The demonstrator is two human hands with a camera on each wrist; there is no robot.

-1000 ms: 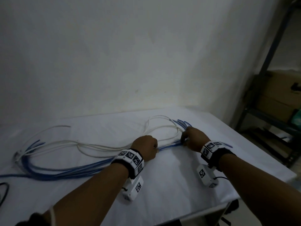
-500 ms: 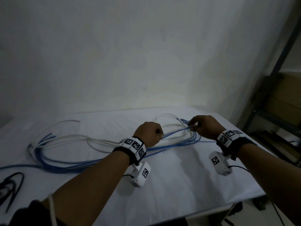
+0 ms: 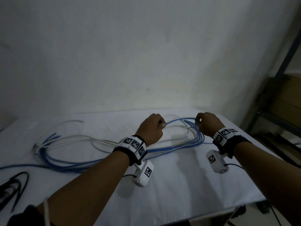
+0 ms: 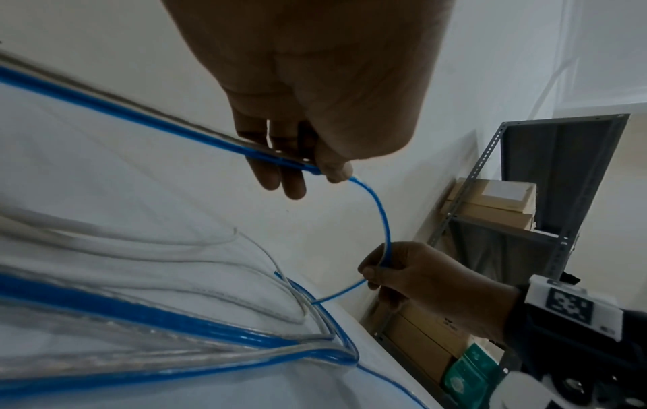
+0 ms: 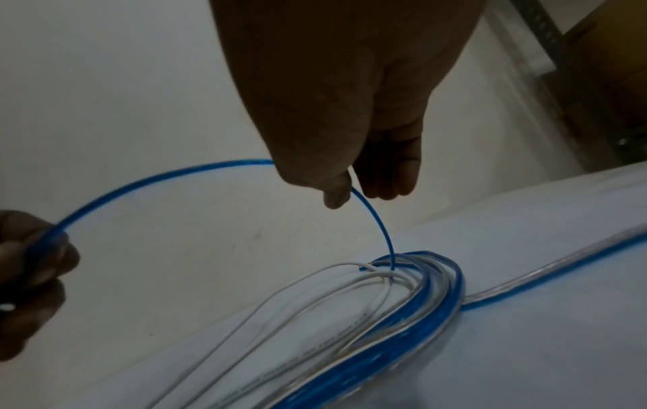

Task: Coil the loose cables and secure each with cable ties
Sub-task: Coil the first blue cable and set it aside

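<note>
Head view, blue cable sideways (arched), both hands

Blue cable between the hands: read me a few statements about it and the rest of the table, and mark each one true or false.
1. Both hands hold one blue cable. True: the left hand grips it and the right hand pinches it.
2. The cable is stretched taut between them. False: it arcs in a loose curve.
3. White cables lie on the table among blue ones. True.
4. The cables are already tied in neat coils. False: they sprawl in long loose loops.
5. Black cables lie at the right edge. False: they lie at the left edge.
</note>
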